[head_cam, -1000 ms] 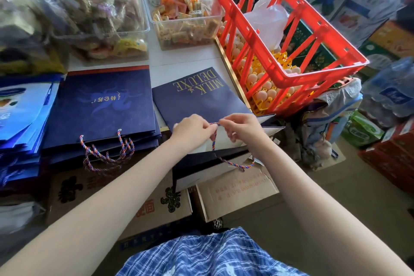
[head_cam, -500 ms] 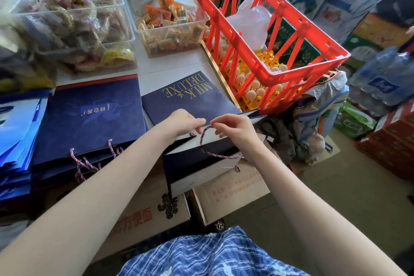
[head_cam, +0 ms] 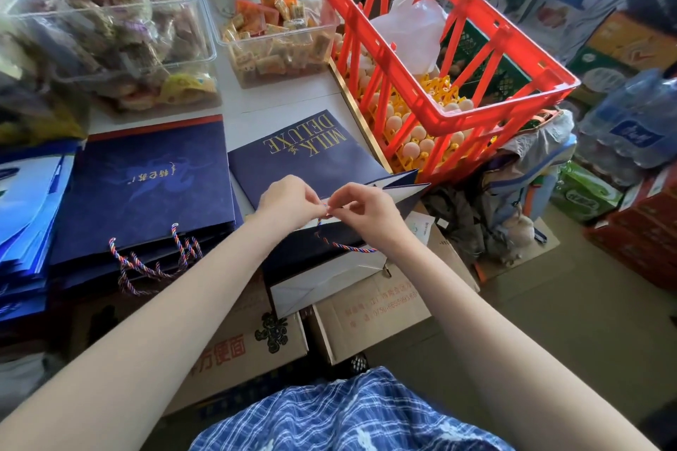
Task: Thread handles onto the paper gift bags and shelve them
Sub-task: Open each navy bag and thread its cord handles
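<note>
A navy paper gift bag point(head_cam: 304, 157) printed "MILK DELUXE" lies flat at the table's front edge, its open mouth toward me. My left hand point(head_cam: 289, 199) and my right hand point(head_cam: 362, 210) meet at the bag's mouth, fingertips together. Both pinch a red, white and blue twisted cord handle point(head_cam: 344, 245), which loops down below my right wrist. To the left lies a stack of navy bags point(head_cam: 146, 187) with cord handles point(head_cam: 154, 260) hanging off the front.
A red crate point(head_cam: 439, 59) over trays of eggs stands right of the bag. Two clear tubs of wrapped snacks point(head_cam: 278, 29) sit at the back. Cardboard boxes point(head_cam: 366, 315) stand under the table edge. Light blue bags point(head_cam: 25, 201) lie far left. Bottled water packs point(head_cam: 633, 121) are at right.
My hands have drawn closer together at the bag's mouth. The cord loop below them has become shorter and tighter.
</note>
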